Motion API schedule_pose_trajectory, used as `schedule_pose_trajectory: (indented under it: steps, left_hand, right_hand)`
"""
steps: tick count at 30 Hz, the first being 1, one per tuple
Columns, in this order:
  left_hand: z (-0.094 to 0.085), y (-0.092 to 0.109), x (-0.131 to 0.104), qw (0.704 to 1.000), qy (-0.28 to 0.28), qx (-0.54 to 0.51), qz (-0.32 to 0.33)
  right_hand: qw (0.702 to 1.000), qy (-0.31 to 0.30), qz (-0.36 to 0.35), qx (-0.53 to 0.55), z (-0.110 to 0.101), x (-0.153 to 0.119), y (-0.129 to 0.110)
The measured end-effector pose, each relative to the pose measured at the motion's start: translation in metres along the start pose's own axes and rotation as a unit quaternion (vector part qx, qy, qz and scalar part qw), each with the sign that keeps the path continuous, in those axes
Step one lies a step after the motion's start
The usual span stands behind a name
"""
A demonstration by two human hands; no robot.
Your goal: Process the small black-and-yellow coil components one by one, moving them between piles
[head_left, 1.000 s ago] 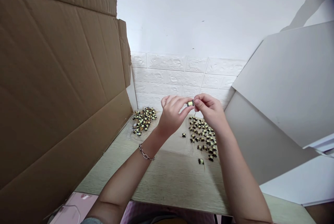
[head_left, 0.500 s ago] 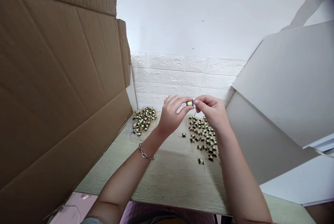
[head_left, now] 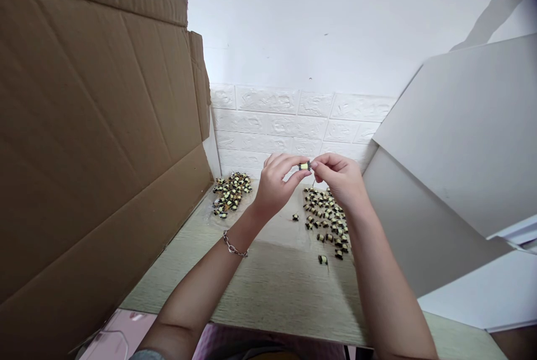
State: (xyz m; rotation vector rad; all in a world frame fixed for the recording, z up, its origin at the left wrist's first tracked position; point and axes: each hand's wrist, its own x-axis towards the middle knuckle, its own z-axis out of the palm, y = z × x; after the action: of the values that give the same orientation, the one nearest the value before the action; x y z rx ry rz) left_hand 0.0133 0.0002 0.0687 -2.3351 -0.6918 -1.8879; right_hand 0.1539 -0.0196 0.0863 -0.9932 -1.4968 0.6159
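Between the thumb and fingers of my left hand is a small transformer, with yellow tape round its middle and black ends. It is held up above the table, lying sideways. My right hand is closed in a pinch at the right end of this part, where the pins are. Whether a pin or a thin wire lies in that pinch is too small to tell. Below my right hand many similar transformers are spread over the table. One single transformer lies left of them, and another transformer sits nearer to me.
On the left, a heaped pile of transformers with orange bits rests on clear plastic. A tall cardboard sheet borders the table on the left. White panels stand on the right, and a white brick-pattern wall closes the back.
Almost nothing differs. My right fingertips have shifted very slightly at the end of the transformer; my left hand keeps its place.
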Motion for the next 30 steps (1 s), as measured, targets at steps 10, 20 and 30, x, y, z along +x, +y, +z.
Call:
schedule_pose_trajectory:
  steps: [10, 20, 30]
  left_hand:
    - [0.001, -0.001, 0.000, 0.997, 0.002, -0.062, -0.041]
    - [-0.001, 0.004, 0.001, 0.997, -0.005, -0.071, -0.041]
    - [-0.007, 0.009, 0.003, 0.999, -0.023, -0.026, 0.007]
  right_hand:
    - [1.000, 0.005, 0.015, 0.002, 0.002, 0.001, -0.001]
    - [0.999, -0.001, 0.020, 0.030, 0.002, -0.002, -0.001]
    - [0.997, -0.031, 0.026, 0.065, -0.001, -0.003, -0.002]
